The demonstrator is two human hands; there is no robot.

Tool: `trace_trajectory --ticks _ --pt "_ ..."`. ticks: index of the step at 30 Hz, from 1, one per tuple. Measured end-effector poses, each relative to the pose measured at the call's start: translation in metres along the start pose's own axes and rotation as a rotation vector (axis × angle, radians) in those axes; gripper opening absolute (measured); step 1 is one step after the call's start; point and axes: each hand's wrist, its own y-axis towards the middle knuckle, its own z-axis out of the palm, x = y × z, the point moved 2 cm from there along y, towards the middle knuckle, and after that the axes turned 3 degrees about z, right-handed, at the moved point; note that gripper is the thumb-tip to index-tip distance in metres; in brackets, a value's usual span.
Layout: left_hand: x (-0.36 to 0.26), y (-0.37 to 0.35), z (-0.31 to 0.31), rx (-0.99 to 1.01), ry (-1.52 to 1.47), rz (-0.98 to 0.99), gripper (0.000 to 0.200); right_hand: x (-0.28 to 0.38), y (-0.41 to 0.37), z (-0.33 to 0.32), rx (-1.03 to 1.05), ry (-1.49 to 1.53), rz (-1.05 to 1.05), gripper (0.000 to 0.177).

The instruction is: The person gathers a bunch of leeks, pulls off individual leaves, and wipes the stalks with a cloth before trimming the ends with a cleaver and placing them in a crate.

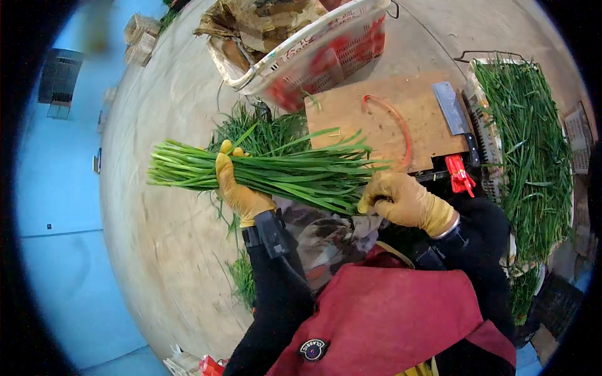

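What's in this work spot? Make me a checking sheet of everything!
Surface: grey concrete floor; brown wooden board on it.
Job's things: bundle of long green chive leaves, held level.
Clutter: steel cleaver and red band on the board; red clips; wire basket of greens; red plastic crate.
Hands: yellow-gloved left hand grips the bundle's middle; yellow-gloved right hand closed on its end.
Cables: thin black lead, seemingly, by the left wrist.
Surroundings: blue wall on the left.

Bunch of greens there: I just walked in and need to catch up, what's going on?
A person in yellow gloves holds a bunch of greens sideways with both hands: the left hand grips its middle, the right hand closes on one end. A cleaver lies on the wooden board ahead, beside a crate of more greens.
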Motion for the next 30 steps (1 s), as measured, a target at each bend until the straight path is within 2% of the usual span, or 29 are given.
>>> trace_trajectory --ticks 3,6,7,10,12,14,16,17,20,22,23,25,26,27,28,29,30 --pt "0.001 -0.001 0.000 0.027 0.033 -0.016 0.034 0.015 0.007 -0.004 -0.080 -0.375 0.182 0.016" --pt "0.001 -0.007 0.006 0.018 0.008 -0.031 0.035 0.016 0.022 0.006 -0.222 -0.283 0.169 0.022" --pt "0.001 -0.009 0.008 0.008 -0.004 -0.035 0.035 0.014 0.026 0.008 -0.182 -0.386 0.137 0.025" --pt "0.000 -0.010 0.009 0.064 0.052 -0.015 0.036 -0.020 0.041 0.024 -0.450 -0.579 -0.475 0.022" --pt "0.003 -0.009 0.005 0.077 0.025 -0.037 0.036 -0.050 0.044 0.033 -0.541 -0.636 -0.568 0.021" --pt "0.004 -0.008 0.004 0.066 0.019 -0.048 0.036 -0.046 0.044 0.025 -0.509 -0.251 -0.237 0.020" --pt "0.005 -0.009 0.005 0.031 0.034 -0.051 0.036 -0.035 0.022 0.019 -0.290 0.560 0.516 0.019" --pt "0.004 -0.008 0.007 0.018 0.021 -0.033 0.034 -0.033 0.019 0.019 -0.482 0.714 0.470 0.027" --pt "0.002 0.002 0.004 0.026 -0.007 -0.025 0.031 -0.086 -0.009 -0.016 -0.416 0.251 0.379 0.026" --pt "0.001 0.020 -0.006 0.096 0.006 -0.066 0.029 -0.115 -0.026 -0.054 -0.456 -0.299 0.514 0.027" --pt "-0.001 0.021 0.006 0.145 0.103 0.006 0.030 -0.125 -0.032 -0.067 -0.464 -0.571 0.584 0.027" --pt "-0.008 0.025 0.035 0.248 0.298 0.160 0.032 -0.142 -0.031 -0.078 -0.466 -0.739 0.623 0.032" --pt "-0.002 0.029 0.045 0.363 0.379 0.188 0.036 -0.145 -0.027 -0.084 -0.465 -0.822 0.634 0.034" --pt "0.006 0.033 0.056 0.478 0.462 0.219 0.039 -0.154 -0.019 -0.086 -0.329 -0.831 0.837 0.041" --pt "0.014 0.037 0.067 0.593 0.547 0.252 0.043 -0.162 -0.014 -0.087 -0.307 -0.842 0.871 0.041" --pt "0.030 0.039 0.073 0.704 0.582 0.279 0.052 -0.179 -0.010 -0.086 -0.286 -0.851 0.906 0.041" --pt "0.052 0.046 0.071 0.885 0.506 0.210 0.063 -0.197 -0.007 -0.085 -0.265 -0.858 0.943 0.041"
